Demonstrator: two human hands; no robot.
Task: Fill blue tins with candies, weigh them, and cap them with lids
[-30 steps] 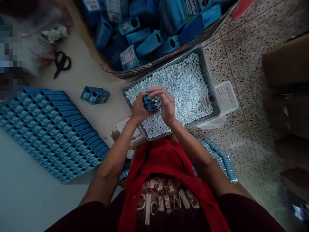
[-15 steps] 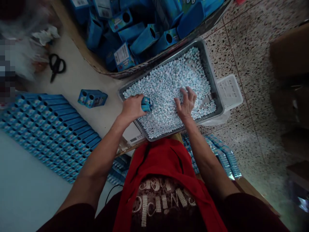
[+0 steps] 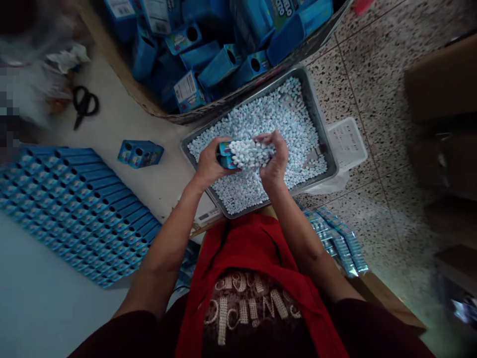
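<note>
Over the left part of a grey metal tray [image 3: 333,171], my left hand [image 3: 211,161] grips small blue boxes [image 3: 225,155]. A heap of pale blue and white candies [image 3: 250,153] lies against the right side of these boxes. My right hand [image 3: 275,158] is curved around the heap's other side, its fingers bent and holding candies. More loose candies [image 3: 238,195] cover much of the tray, with some bare metal showing at its right. The inside of the boxes is hidden.
A large carton [image 3: 122,74] of blue boxes stands beyond the tray. Two blue boxes [image 3: 140,153] sit left of it, near black scissors [image 3: 85,105]. Stacked blue boxes [image 3: 74,199] fill the left. A white plastic lid [image 3: 348,141] juts out at the right.
My right hand has moved left and scooped up a heap of candies against the boxes. My left hand, still gripping the boxes, has shifted slightly right. The view has moved a little.
</note>
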